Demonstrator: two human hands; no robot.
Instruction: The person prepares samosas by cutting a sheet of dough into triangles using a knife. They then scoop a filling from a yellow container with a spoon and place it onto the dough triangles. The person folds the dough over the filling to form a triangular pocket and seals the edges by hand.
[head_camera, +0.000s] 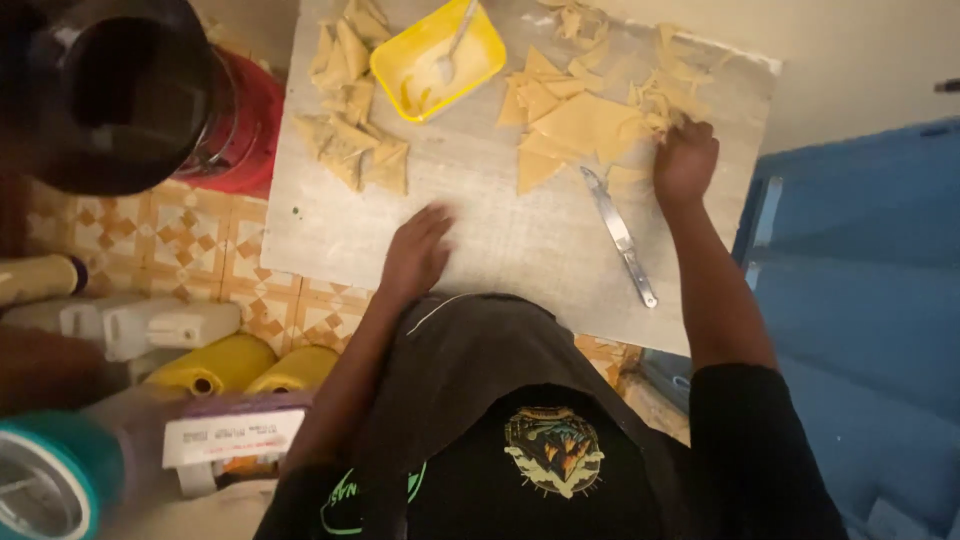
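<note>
Pale yellow triangular dough pieces (585, 120): a loose heap of flat cut sheets and scraps, upper right of centre, lying on the bench. The right hand (684, 160) rests on the heap's right edge, its fingers curled down onto the scraps there; whether they pinch a piece cannot be told.

Left hand (415, 255): centre of the frame, palm down on bare bench, fingers spread and released, slightly blurred, holding nothing; well apart from the dough.

Long metal knife (620, 236): lies flat on the bench, slanting from just below the heap toward the lower right, between the two hands and touched by neither.

Folded dough parcels (355, 145): a cluster of filled triangles, upper left part of the bench, running up along the left side of the bowl.

Square yellow plastic bowl (440, 58): top centre, with a metal spoon (452, 48) standing in it.

Pale grey board-topped bench (500, 250): carries all of the above.

Patterned orange and cream tiled floor (190, 245): left of the bench. On it: a dark round pot (110, 95) over a red vessel (250, 125), upper left; yellow plastic jerrycans (245, 365), lower left.
</note>
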